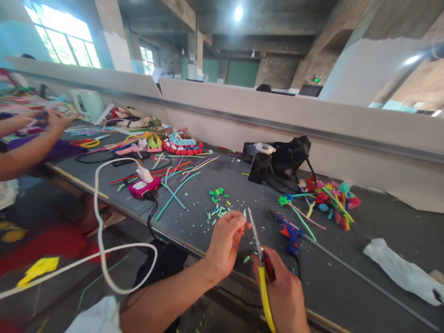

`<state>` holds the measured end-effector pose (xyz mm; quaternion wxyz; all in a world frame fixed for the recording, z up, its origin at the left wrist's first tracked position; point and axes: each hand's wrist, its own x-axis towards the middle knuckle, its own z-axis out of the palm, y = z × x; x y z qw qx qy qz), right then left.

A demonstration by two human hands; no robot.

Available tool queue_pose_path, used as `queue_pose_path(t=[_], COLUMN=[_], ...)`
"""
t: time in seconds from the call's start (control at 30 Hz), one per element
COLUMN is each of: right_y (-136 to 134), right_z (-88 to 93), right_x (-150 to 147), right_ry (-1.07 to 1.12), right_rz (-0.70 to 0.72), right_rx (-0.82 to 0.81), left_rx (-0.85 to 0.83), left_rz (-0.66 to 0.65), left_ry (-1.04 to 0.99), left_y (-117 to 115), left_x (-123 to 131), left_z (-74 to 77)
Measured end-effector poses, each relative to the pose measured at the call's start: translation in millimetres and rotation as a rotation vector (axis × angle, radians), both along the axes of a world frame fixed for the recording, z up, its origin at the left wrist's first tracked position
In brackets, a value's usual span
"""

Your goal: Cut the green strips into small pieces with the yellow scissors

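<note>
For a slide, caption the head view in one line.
Right hand works scissors beside the left hand over green scraps on a grey table, glue gun nearby.

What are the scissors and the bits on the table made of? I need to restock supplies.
Scissors: blades look like bare metal, thin and grey; handles seem glossy yellow plastic, held in the right hand. Green scraps look like matte craft foam or paper, cut flat; which one is unclear. The left hand pinches one tiny piece.
</note>
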<state>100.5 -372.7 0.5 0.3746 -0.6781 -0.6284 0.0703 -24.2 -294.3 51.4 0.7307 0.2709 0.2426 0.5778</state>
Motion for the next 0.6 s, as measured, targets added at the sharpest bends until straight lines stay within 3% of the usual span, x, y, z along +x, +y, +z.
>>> queue_pose_path(t=[0.27,0.47,0.6], right_y=[7.9,3.9,-0.2], right_z=[8.7,12.1,10.5], right_x=[16.1,22.5,27.0], right_ry=[0.157,0.25,0.328], right_rz=[-0.018,-0.061,-0.086], right_rx=[0.078,0.077,0.074], left_rx=[0.097,0.163,0.183], left_rz=[0.078,0.21,0.278], left_ry=[0.28,0.501,0.55], left_y=[24.5,45.4,59.3], left_x=[-6.7,-17.1,-29.1], left_z=[-13.1,-17.7,-19.2])
